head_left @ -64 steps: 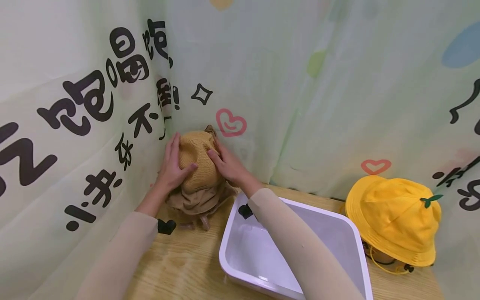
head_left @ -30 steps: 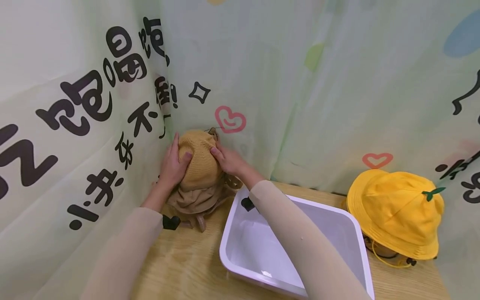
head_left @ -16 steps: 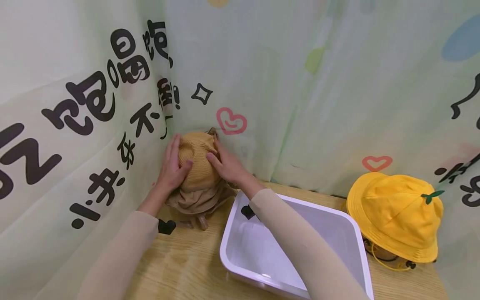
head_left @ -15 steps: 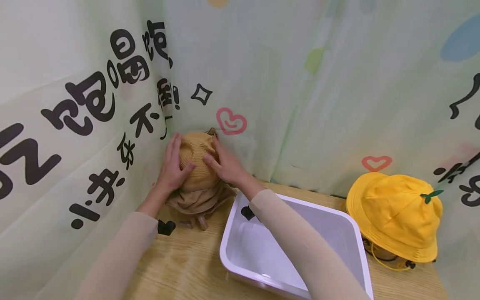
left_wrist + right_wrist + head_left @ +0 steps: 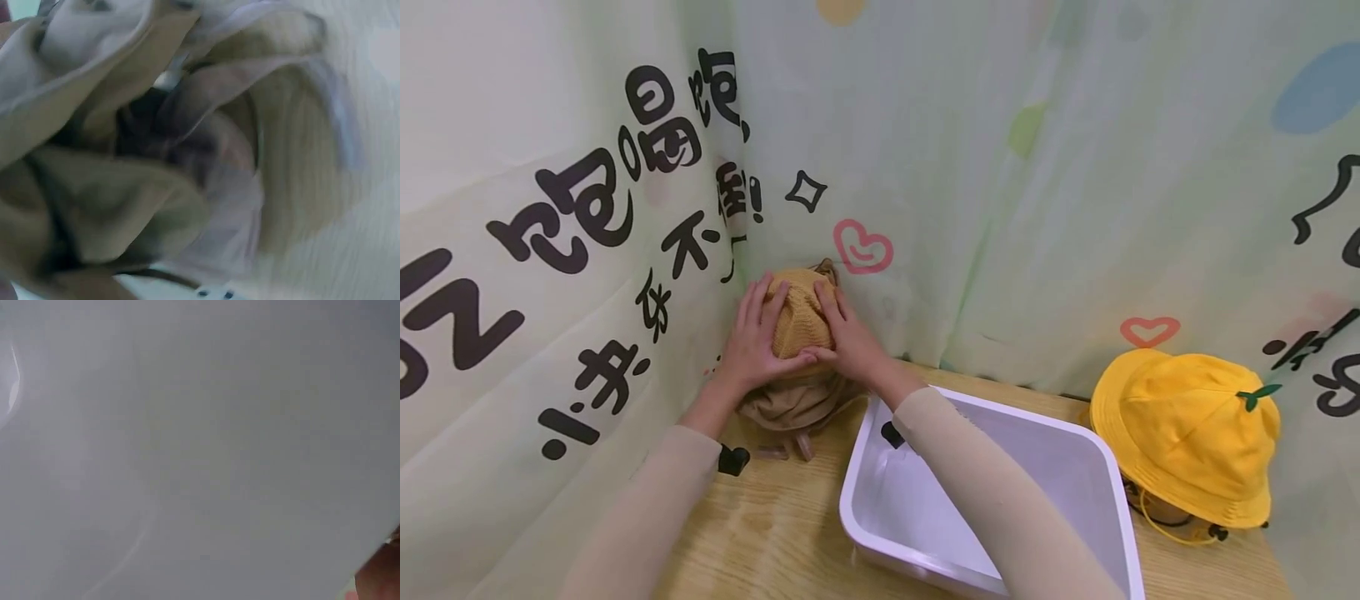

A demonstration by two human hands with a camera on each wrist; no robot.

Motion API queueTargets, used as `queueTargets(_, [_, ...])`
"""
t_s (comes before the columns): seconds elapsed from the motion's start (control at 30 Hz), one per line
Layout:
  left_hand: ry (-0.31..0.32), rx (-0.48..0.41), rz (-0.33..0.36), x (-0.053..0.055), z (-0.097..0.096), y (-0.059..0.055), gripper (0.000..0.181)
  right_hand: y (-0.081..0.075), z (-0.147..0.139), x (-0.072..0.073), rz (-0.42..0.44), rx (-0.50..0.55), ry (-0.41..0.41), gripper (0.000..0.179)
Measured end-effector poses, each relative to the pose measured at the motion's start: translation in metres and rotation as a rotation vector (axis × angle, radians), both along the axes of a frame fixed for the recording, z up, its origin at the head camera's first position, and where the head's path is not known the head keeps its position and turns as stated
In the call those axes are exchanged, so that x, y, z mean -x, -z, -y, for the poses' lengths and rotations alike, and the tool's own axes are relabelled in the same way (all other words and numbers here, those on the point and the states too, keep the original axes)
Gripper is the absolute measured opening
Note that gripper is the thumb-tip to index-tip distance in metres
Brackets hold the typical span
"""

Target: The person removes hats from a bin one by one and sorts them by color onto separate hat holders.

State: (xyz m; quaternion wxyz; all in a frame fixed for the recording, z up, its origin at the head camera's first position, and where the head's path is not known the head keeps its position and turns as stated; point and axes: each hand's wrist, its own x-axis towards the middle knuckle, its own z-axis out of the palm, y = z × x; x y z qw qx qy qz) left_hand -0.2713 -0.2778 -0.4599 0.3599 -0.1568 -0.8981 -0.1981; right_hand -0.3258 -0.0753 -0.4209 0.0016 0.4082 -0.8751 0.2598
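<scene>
In the head view, a tan knitted hat crown (image 5: 797, 325) stands in the back left corner, with gathered brown cloth (image 5: 793, 402) beneath it. I cannot tell whether the cloth is the same hat's brim. My left hand (image 5: 752, 342) lies on the crown's left side, fingers spread upward. On the other side rests my right hand (image 5: 856, 343), its fingers fairly straight over the top. Both thumbs meet across the front. Pale pinkish strips (image 5: 805, 447) show under the cloth. Blurred brown folds (image 5: 125, 212) and a pale strap (image 5: 340, 112) fill the left wrist view.
A white plastic basin (image 5: 861, 546) stands under my right forearm. To its right a yellow bucket hat (image 5: 1195, 433) with a green sprout sits over something partly hidden, with a cord hanging down. Printed curtains (image 5: 985, 183) enclose the wooden table (image 5: 767, 525) at the back and sides.
Both hands have slid inward over the crown, and the thumbs, apart before, now meet at the front. The crown shows more creased between them. Basin and yellow hat have not moved.
</scene>
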Motion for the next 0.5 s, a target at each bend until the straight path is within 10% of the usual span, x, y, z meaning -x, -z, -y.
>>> queueTargets(0.2, [0.059, 0.096, -0.021, -0.003, 0.002, -0.004, 0.111, -0.001, -0.004, -0.006, -0.108, -0.023, -0.055, 0.102])
queueTargets(0.5, [0.106, 0.022, 0.042, 0.013, -0.006, 0.007, 0.112, 0.005, -0.012, 0.003, 0.033, -0.037, 0.006, 0.103])
